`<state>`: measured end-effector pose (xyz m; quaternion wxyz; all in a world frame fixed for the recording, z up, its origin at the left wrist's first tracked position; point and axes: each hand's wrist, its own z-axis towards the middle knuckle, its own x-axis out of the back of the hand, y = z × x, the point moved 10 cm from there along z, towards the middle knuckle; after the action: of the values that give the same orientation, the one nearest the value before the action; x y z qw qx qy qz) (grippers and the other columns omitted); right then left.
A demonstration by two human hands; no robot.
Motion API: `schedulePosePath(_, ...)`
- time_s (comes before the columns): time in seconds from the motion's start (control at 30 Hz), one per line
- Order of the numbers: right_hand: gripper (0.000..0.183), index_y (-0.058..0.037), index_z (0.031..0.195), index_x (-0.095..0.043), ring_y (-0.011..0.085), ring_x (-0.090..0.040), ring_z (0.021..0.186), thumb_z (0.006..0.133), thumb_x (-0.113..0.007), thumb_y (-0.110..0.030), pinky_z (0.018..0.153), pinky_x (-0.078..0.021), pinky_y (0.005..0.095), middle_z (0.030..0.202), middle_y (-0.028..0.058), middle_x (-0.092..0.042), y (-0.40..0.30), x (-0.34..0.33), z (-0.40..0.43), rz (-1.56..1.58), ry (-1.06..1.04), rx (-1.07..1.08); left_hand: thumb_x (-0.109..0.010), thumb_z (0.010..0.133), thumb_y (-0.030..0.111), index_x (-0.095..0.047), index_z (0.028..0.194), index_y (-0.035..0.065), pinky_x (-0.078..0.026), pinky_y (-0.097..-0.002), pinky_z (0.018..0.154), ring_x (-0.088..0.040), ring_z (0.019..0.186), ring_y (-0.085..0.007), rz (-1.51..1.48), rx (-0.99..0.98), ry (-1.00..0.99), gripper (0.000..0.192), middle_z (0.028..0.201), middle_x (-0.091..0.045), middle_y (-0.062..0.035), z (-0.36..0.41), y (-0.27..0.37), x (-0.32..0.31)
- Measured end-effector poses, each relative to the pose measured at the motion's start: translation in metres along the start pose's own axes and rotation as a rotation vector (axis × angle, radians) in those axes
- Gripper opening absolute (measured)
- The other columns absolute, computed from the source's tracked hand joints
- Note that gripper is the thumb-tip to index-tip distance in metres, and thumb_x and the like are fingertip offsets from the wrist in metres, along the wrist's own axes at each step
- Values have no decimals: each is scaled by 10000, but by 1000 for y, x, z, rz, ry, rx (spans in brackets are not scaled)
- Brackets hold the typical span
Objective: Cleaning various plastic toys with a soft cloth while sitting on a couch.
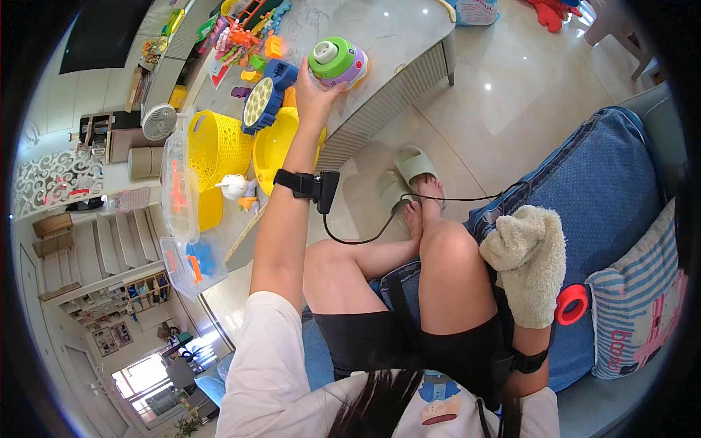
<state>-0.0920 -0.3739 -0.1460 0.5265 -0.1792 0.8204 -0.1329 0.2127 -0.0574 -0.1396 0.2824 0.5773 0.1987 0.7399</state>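
On the marble-look table (383,33), my left hand (316,96) grips a round plastic toy (338,59) with a green top, a white knob and a purple band bearing letters. My thumb lies along its near side and a finger along its left. Beside that hand stands a dark blue toy (262,104) with a pale panel of round dimples. My right hand is hidden inside or under a cream terry cloth (523,263) above the blue sofa seat, so its fingers do not show.
Left of my arm are a yellow basin (276,145), a yellow perforated basket (219,148) and clear plastic boxes (194,265). Colourful toys (241,41) crowd the table's far end. A black cable (454,199) crosses over my legs. A red ring (572,304) lies near a striped cushion (630,306).
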Motion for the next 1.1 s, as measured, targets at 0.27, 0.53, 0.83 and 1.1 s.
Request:
schedulePosePath(0.27,294,-100,971,-527,190,-529,743,945,-443,-381,627,-433,305,840,36,-556,2,4,-3,29,182,-7,-840,552,249,-305,1345,-46,-319,-365,1037,-392,1247,-332,-15,2,23,1001,1348,-384,-234,-3,-1,0)
schedulePosePath(0.53,358,-94,1111,-537,243,-580,890,935,-453,-394,757,-487,363,981,85,-590,-8,-5,-28,50,104,1,-810,629,345,-326,1329,-50,-265,-382,1073,-328,1289,-342,9,-110,100,938,1380,-332,-240,-20,14,20)
schedulePosePath(0.83,230,-30,1134,-518,155,-571,1038,947,-416,-117,816,-476,298,1178,56,-569,-56,-58,-101,-508,-28,541,-684,804,265,-509,1240,-11,-337,-337,1011,-456,1205,-246,158,-475,32,545,1292,-494,-163,-45,108,65)
schedulePosePath(1.1,262,-41,1180,-485,163,-525,1089,936,-437,-124,870,-425,305,1222,58,-529,-81,-61,-133,-767,86,754,-619,823,216,-607,1112,78,-449,-345,881,-583,1030,-294,-228,-649,-648,320,1106,-614,-130,-227,325,-21)
